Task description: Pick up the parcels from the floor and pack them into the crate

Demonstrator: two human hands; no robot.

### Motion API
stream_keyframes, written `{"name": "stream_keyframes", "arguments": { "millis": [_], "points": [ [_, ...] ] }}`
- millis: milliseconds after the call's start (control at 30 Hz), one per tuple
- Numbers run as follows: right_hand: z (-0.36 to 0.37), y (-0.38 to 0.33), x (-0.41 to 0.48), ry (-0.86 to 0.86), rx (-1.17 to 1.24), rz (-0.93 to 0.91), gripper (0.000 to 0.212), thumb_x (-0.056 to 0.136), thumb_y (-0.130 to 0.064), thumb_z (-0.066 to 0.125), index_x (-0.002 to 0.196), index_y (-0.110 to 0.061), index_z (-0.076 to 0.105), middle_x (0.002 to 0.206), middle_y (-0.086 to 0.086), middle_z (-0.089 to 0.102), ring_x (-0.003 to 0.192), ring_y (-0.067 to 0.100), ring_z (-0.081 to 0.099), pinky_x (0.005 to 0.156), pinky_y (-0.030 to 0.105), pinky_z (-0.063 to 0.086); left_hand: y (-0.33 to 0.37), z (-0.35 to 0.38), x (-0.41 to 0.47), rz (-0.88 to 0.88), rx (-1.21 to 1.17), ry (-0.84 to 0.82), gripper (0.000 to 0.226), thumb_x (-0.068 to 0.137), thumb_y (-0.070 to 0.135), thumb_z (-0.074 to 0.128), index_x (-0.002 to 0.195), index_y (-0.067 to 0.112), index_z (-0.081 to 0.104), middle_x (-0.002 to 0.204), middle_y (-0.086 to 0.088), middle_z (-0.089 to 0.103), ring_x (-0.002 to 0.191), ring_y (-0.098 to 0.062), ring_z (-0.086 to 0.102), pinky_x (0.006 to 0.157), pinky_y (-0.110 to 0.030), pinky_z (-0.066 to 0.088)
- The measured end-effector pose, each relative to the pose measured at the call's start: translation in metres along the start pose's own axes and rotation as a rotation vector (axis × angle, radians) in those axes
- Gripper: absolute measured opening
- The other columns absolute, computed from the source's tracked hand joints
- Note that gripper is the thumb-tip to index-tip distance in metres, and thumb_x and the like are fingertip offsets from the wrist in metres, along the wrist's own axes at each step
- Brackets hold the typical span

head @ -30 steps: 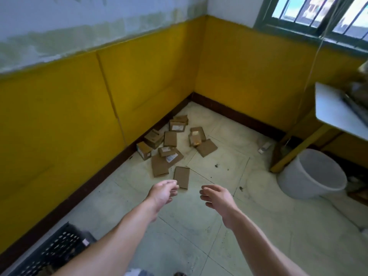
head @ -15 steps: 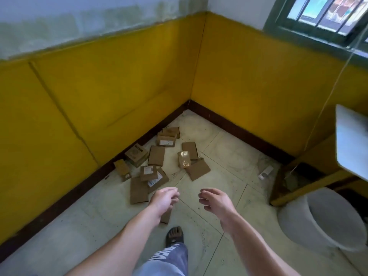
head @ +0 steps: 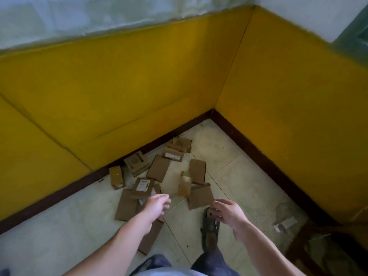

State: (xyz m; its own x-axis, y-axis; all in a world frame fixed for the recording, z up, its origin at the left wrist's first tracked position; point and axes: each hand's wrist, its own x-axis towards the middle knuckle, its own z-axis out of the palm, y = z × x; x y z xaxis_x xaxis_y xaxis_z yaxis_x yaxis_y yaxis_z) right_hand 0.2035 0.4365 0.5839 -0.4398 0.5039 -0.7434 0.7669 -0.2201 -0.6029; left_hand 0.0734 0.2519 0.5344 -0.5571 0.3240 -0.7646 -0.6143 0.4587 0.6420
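Note:
Several brown cardboard parcels (head: 159, 169) lie scattered on the tiled floor in the room's corner, some flat, some boxy with white labels. A flat parcel (head: 151, 239) lies nearest me, partly hidden under my left forearm. My left hand (head: 157, 206) hovers over the near edge of the pile, fingers loosely curled, holding nothing. My right hand (head: 229, 214) is stretched out beside it, fingers apart and empty, just in front of a flat parcel (head: 200, 197). The crate is out of view.
Yellow walls with a dark skirting board (head: 264, 164) close the corner behind the pile. My sandalled foot (head: 210, 230) stands beside the parcels. A small white scrap (head: 284, 224) lies on the floor at right, near a dark frame (head: 304, 242).
I have stepped closer to the corner, so the pile now lies right under my hands. The white bucket, table and black crate have dropped out of view. Both hands stay empty.

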Motion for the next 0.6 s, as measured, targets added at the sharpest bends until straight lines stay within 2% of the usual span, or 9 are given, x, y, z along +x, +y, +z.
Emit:
{"name": "stream_keyframes", "arguments": {
  "millis": [100,200,300,367,467,533,600],
  "points": [
    [-0.031,-0.018,0.071,-0.045,-0.111,0.010,0.014,0.094,-0.015,0.055,0.105,-0.019,0.064,0.094,0.005,0.071,0.089,0.020,0.066,0.088,0.034,0.053,0.012,0.034,0.044,-0.062,-0.084,0.072,0.025,0.100,0.026,0.046,0.118,0.015,0.058,0.113,0.000,0.065,0.104,-0.017,0.060,0.091,-0.033,0.046],
    [-0.054,-0.033,0.132,-0.111,-0.222,0.049,0.013,0.093,-0.016,0.055,0.097,-0.018,0.068,0.088,0.005,0.072,0.088,0.023,0.066,0.087,0.038,0.052,0.021,0.071,0.071,-0.148,-0.162,0.150,0.026,0.099,0.025,0.045,0.120,0.015,0.058,0.112,0.000,0.065,0.101,-0.015,0.061,0.090,-0.034,0.045],
    [-0.064,-0.045,0.171,-0.216,-0.309,0.129,0.012,0.091,-0.019,0.058,0.082,-0.022,0.066,0.093,0.008,0.072,0.095,0.026,0.066,0.093,0.044,0.052,0.033,0.102,0.088,-0.234,-0.284,0.206,0.019,0.099,0.021,0.046,0.114,0.015,0.056,0.111,-0.004,0.063,0.102,-0.019,0.059,0.090,-0.033,0.042],
    [-0.062,-0.047,0.200,-0.291,-0.361,0.171,0.007,0.087,-0.022,0.062,0.085,-0.019,0.068,0.096,0.010,0.073,0.098,0.028,0.067,0.095,0.047,0.052,0.037,0.115,0.101,-0.280,-0.347,0.243,0.020,0.098,0.024,0.048,0.114,0.016,0.058,0.113,-0.004,0.065,0.103,-0.020,0.061,0.092,-0.034,0.044],
    [-0.052,-0.044,0.246,-0.339,-0.371,0.228,0.016,0.085,-0.023,0.063,0.094,-0.013,0.069,0.099,0.013,0.073,0.100,0.029,0.067,0.094,0.047,0.052,0.032,0.129,0.132,-0.315,-0.341,0.264,0.022,0.098,0.026,0.048,0.114,0.019,0.061,0.109,-0.002,0.068,0.098,-0.016,0.064,0.089,-0.033,0.048],
    [-0.038,-0.042,0.278,-0.333,-0.353,0.276,0.012,0.087,-0.021,0.062,0.092,-0.012,0.068,0.097,0.011,0.072,0.095,0.027,0.066,0.094,0.044,0.051,0.022,0.137,0.162,-0.346,-0.364,0.270,0.019,0.098,0.025,0.048,0.109,0.019,0.063,0.103,0.000,0.069,0.092,-0.013,0.064,0.081,-0.029,0.048],
    [-0.022,-0.031,0.316,-0.306,-0.306,0.315,0.009,0.089,-0.020,0.062,0.085,-0.013,0.067,0.091,0.010,0.071,0.087,0.024,0.064,0.092,0.041,0.051,0.004,0.145,0.199,-0.392,-0.404,0.240,0.018,0.098,0.025,0.048,0.103,0.018,0.064,0.100,0.001,0.070,0.092,-0.013,0.065,0.083,-0.030,0.047]
  ]
}}
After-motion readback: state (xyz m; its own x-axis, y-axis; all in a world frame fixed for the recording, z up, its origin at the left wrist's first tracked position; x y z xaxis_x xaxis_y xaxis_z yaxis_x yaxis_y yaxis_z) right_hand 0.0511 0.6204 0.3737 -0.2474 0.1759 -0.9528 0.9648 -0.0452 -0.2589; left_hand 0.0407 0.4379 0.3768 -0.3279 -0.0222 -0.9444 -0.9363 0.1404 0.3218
